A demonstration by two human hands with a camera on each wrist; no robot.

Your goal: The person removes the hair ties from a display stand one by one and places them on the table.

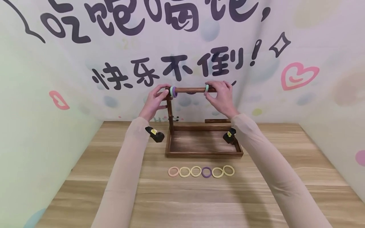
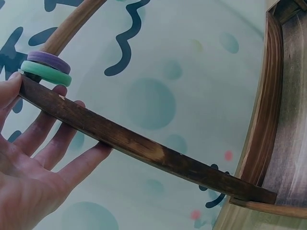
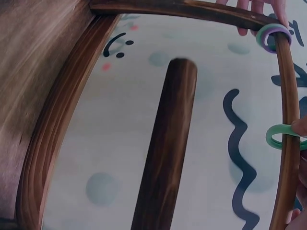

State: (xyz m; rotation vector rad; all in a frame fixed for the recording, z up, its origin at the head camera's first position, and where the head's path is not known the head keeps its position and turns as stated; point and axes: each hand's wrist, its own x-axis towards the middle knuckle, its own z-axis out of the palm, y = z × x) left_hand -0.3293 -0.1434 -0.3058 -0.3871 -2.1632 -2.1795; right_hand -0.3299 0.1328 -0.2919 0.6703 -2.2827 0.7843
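A dark wooden stand has an upright post and a top rod. My left hand holds the top of the post, the thumb at its end and the fingers along its side. Right by that end, a mint green ring and a purple ring encircle the rod side by side. Farther right, my right hand pinches another mint green ring, which is around the rod. The rod's right end is hidden behind that hand.
A shorter wooden bar juts out below the rod. The stand's rimmed tray base rests on the table. In front lies a row of rings: a pink one, a purple one and several yellow ones. A printed cloth hangs behind.
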